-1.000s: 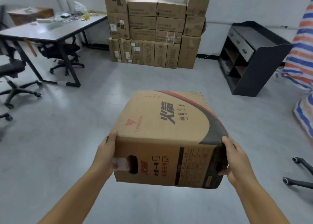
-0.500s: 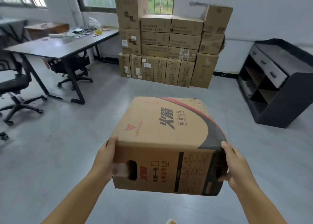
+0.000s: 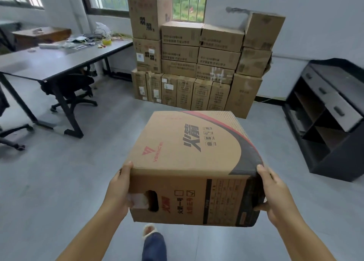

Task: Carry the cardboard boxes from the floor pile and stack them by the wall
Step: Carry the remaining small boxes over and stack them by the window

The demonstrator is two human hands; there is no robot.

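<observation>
A: Hands first. State?

B: Left hand (image 3: 120, 189) clamped on the left side of the carried box (image 3: 195, 162), thumb up at the top edge, fingers wrapped round the near left corner beside the oval handle cutout. Right hand (image 3: 273, 193) clamped on the right side, thumb at the top right corner, fingertips curled under toward the dark printed panel. Both gripping; neither open.

A: Box position?

B: Held clear of the floor (image 3: 59, 181) in front of the body, top face tilted slightly toward the camera. Red logo and black characters on top, a red and black curved band across the far right corner. A strip of clear tape sits by the cutout.

A: Below it?

B: One leg in blue trousers, light shoe (image 3: 149, 230) forward on the grey floor, directly under the box's near edge.

A: Beyond?

B: The stack of boxes (image 3: 199, 63) stands against the far wall under the window (image 3: 187, 2): a row of upright narrow cartons along the floor, flatter cartons layered above, taller ones at the left and right ends. The carried box is well apart from it, bare floor between.

A: Sides?

B: Grey desk (image 3: 59, 61) at left, clutter at its far end, black office chair (image 3: 72, 89) tucked under it. Black shelf unit (image 3: 331, 122) against the right wall.
</observation>
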